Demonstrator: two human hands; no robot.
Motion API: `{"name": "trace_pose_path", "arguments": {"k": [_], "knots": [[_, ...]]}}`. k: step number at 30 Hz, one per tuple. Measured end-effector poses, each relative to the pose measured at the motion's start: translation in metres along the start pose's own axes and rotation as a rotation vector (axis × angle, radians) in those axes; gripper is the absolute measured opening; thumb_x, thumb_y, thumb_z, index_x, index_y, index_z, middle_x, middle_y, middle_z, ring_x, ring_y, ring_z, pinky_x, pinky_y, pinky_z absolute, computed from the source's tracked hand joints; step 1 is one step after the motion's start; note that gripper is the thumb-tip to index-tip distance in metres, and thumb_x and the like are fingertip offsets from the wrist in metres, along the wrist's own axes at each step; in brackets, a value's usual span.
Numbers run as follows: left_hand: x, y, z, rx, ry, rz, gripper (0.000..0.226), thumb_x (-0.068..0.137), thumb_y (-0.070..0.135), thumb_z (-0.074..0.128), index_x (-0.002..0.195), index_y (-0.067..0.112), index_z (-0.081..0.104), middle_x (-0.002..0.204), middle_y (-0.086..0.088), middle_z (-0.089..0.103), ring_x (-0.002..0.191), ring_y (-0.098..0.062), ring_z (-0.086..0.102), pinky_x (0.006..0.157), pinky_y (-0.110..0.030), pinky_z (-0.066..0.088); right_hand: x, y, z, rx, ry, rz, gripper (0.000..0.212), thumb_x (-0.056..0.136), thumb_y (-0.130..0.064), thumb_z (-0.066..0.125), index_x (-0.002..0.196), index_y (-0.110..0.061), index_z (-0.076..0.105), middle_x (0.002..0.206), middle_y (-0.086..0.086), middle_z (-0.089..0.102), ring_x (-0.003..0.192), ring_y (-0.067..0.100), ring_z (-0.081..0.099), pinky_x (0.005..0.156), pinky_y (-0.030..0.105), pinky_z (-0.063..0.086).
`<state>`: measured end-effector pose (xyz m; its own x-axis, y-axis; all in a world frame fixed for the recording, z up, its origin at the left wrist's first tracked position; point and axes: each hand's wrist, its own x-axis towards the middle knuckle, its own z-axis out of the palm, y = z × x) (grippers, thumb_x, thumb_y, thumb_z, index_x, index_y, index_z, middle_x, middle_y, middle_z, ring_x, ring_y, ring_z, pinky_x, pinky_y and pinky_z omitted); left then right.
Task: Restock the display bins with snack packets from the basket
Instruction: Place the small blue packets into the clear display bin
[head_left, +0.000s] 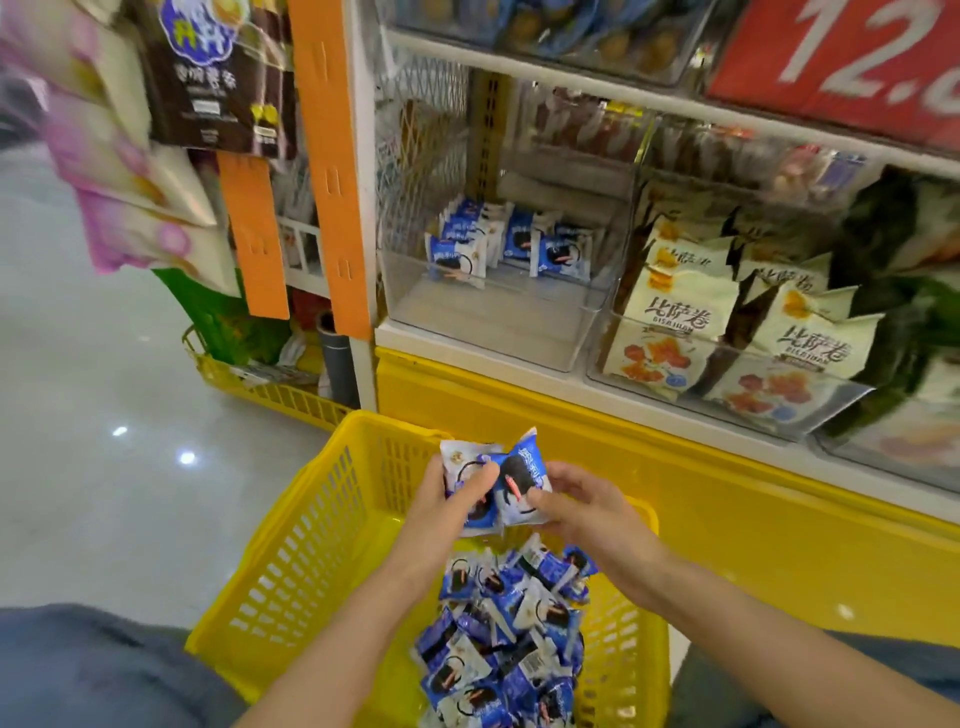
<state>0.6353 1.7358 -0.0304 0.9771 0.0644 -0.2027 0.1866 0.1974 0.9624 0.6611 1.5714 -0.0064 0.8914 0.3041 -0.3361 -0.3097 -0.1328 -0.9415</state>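
Above the yellow basket (306, 540), both hands hold a small bunch of blue-and-white snack packets (519, 475). My left hand (447, 499) grips them from the left with the thumb on top. My right hand (576, 501) pinches them from the right. Several more of the same packets (504, 634) lie heaped in the basket's bottom. Higher up, a clear display bin (467, 317) on the shelf holds several matching packets (498, 241) at its back; its front floor is bare.
A neighbouring clear bin (727, 410) to the right is filled with cream packets (680, 312). A yellow cabinet front (727, 499) runs below the shelf. Orange strips (332, 171) and hanging packs (130, 171) stand at left, over a low yellow tray (270, 392). Grey floor lies left.
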Motion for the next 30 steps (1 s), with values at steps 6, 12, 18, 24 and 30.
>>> {"name": "trace_pose_path", "arguments": {"k": [6, 12, 18, 24, 30], "knots": [[-0.003, 0.055, -0.007, 0.095, -0.1, 0.094, 0.051, 0.067, 0.05, 0.063, 0.112, 0.026, 0.056, 0.103, 0.012, 0.068, 0.092, 0.004, 0.064, 0.068, -0.01, 0.049, 0.0, -0.049, -0.001, 0.036, -0.137, -0.044, 0.027, 0.089, -0.012, 0.049, 0.112, -0.006, 0.063, 0.104, 0.012, 0.068, 0.088, 0.016, 0.063, 0.074, 0.021, 0.05], [0.011, 0.099, -0.01, 0.297, -0.11, 0.21, 0.015, 0.088, 0.03, 0.058, 0.101, 0.021, 0.055, 0.085, 0.014, 0.062, 0.071, 0.014, 0.059, 0.06, -0.006, 0.045, 0.008, -0.093, 0.004, -0.173, -0.128, -0.124, 0.039, 0.076, -0.034, 0.064, 0.109, -0.014, 0.065, 0.105, 0.011, 0.07, 0.097, 0.024, 0.065, 0.086, 0.034, 0.05], [0.03, 0.127, -0.02, 0.231, -0.095, 0.262, 0.015, 0.091, 0.034, 0.051, 0.104, 0.026, 0.05, 0.096, 0.012, 0.063, 0.084, 0.009, 0.06, 0.069, -0.011, 0.048, 0.025, -0.16, 0.003, -0.548, -0.179, -0.244, 0.032, 0.07, -0.032, 0.074, 0.101, -0.03, 0.064, 0.098, -0.011, 0.072, 0.091, 0.004, 0.067, 0.074, 0.015, 0.053], [0.055, 0.13, -0.027, 0.177, -0.017, 0.225, 0.027, 0.092, 0.024, 0.054, 0.116, 0.02, 0.041, 0.11, 0.007, 0.058, 0.095, -0.004, 0.059, 0.072, -0.013, 0.051, 0.078, -0.199, -0.002, -0.74, -0.007, -0.302, 0.028, 0.077, -0.027, 0.074, 0.103, -0.023, 0.065, 0.096, -0.008, 0.069, 0.083, -0.001, 0.063, 0.078, 0.016, 0.045], [0.083, 0.139, -0.041, 0.113, 0.099, 0.291, 0.031, 0.091, 0.015, 0.056, 0.117, 0.022, 0.041, 0.117, 0.005, 0.056, 0.098, -0.003, 0.057, 0.063, -0.003, 0.047, 0.171, -0.213, -0.017, -0.983, 0.403, -0.304, 0.045, 0.081, -0.024, 0.072, 0.12, -0.008, 0.057, 0.107, 0.007, 0.061, 0.084, 0.013, 0.052, 0.067, 0.021, 0.038]]}}
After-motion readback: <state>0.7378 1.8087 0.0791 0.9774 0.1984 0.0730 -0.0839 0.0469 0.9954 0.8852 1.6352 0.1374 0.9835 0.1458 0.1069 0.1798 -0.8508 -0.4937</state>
